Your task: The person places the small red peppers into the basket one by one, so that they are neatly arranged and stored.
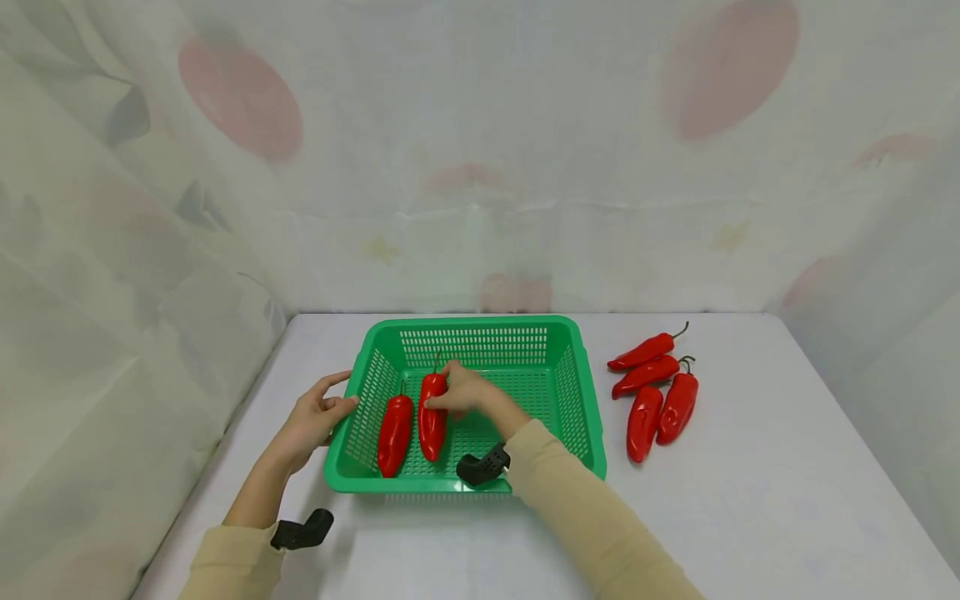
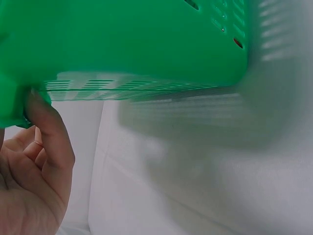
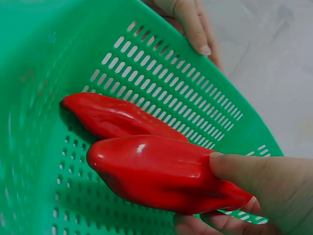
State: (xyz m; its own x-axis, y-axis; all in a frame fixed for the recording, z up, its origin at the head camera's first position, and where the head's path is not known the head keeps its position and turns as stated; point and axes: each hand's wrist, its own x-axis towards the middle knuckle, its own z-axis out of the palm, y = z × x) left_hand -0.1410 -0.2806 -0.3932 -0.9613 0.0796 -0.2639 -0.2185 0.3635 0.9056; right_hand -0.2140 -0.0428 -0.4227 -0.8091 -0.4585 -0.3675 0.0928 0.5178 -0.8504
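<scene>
My right hand [image 1: 459, 392] grips a red chili pepper [image 3: 151, 171] inside the green basket [image 1: 480, 485], thumb on top and fingers beneath it. A second red pepper [image 1: 395, 435] lies along the basket's left side, beside the held one. At the left rim my left hand [image 1: 311, 419] holds the basket's edge, its thumb on the rim and fingers on the outer side. Close up in the left wrist view, a bent finger of that hand [image 2: 41, 171] hooks under the rim.
Right of the basket, several red peppers [image 1: 643, 375] with dark stems lie grouped on the white table [image 1: 750, 500]. A pale patterned cloth [image 1: 585, 167] rises behind the table and along its sides.
</scene>
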